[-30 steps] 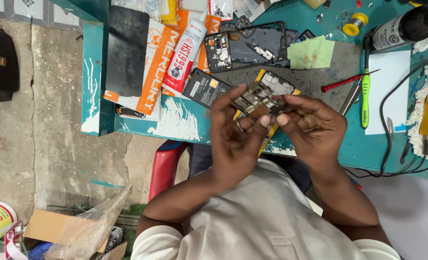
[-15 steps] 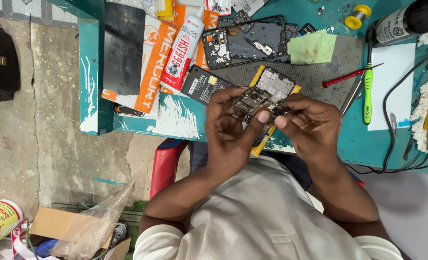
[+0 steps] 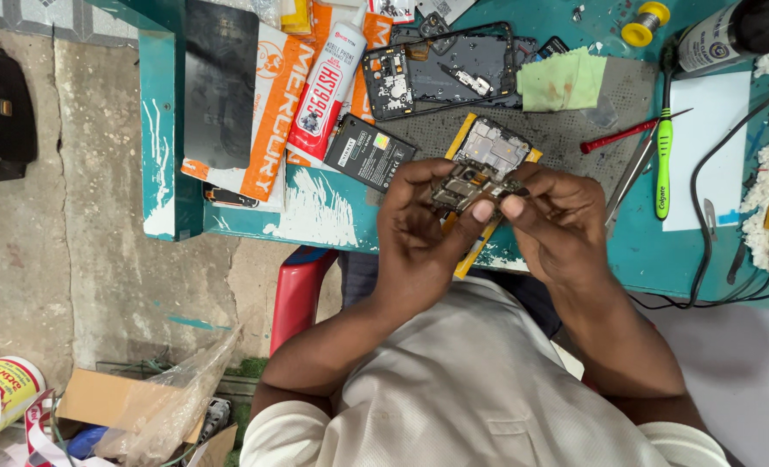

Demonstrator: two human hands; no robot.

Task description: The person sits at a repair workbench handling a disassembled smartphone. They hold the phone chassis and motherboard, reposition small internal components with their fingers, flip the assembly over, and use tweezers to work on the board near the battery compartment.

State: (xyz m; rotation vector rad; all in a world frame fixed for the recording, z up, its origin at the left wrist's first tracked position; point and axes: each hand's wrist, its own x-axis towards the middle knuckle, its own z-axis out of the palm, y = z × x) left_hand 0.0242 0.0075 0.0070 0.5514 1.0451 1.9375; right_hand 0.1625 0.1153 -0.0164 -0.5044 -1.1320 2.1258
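A: Head view, and we start wide: the teal workbench (image 3: 687, 251) runs across the top of the picture, its near edge just above our lap, littered with phone parts.

B: We've got the grey work mat (image 3: 575, 143) in the middle of it, and the opened phone shell (image 3: 454, 73) lying flat at the far side, well apart from our hands.

A: Closer in, a black battery (image 3: 369, 152) sits just left of the action, and the green-handled screwdriver (image 3: 663, 160) and tweezers (image 3: 628, 177) lie off to the right, untouched.

B: Now the main piece: the circuit board (image 3: 475, 177) is up off the mat, held between both hands right over the bench's near edge. Its long axis tilts from lower left up to upper right, the far end pointing at the phone shell.

A: So which hand is nearer to it?

B: We'd call it even. The left hand (image 3: 419, 233) is curled round the board's lower left end, fingers wrapped over the top, thumb pressing up from below. The right hand (image 3: 557, 220) pinches the board's right edge with thumb and forefinger, the other fingers folded.

A: Both wrists bent inward, forearms coming up from the lap in a V, knuckles facing us.

B: Whether the right fingertips hold a small part against the board, we cannot tell
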